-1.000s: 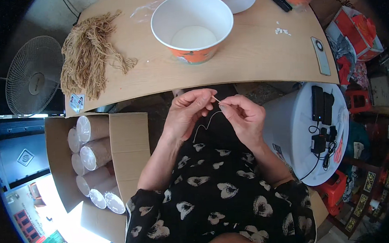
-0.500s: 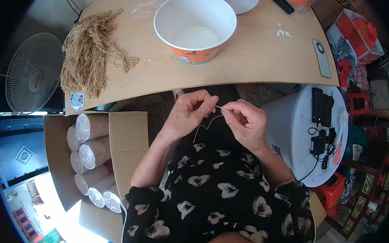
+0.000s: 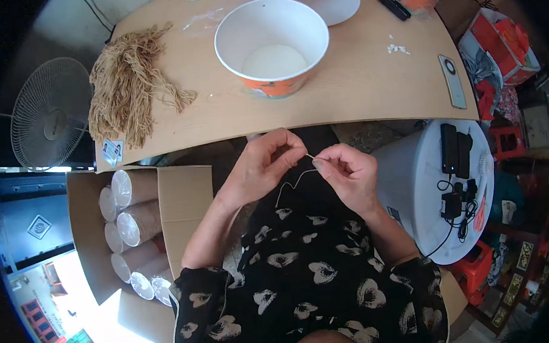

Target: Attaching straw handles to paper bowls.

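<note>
Above my lap, just short of the table's near edge, both hands pinch one thin beige string (image 3: 295, 181). My left hand (image 3: 263, 164) is closed, thumb against forefinger, on one part of it. A short way to the right, my right hand (image 3: 351, 171) also grips it between thumb and fingers. A short taut stretch spans the fingertips, and a loose tail curves down below my left hand. On the table, a white paper bucket (image 3: 272, 44) with an orange outside stands beyond my hands. A heap of tan strings (image 3: 127, 86) lies at the table's left.
An open cardboard box (image 3: 186, 207) at left holds several wrapped cylinders (image 3: 137, 223). A fan (image 3: 51, 124) stands beyond it. On the table (image 3: 369, 86) are a phone (image 3: 452, 81), small white bits (image 3: 398, 49) and a black object (image 3: 394, 6). A white drum (image 3: 405, 171) bearing adapters stands right.
The view has shifted slightly, so the table and box sit a little differently in the picture. Both hands keep their pinch on the string, almost in place.
</note>
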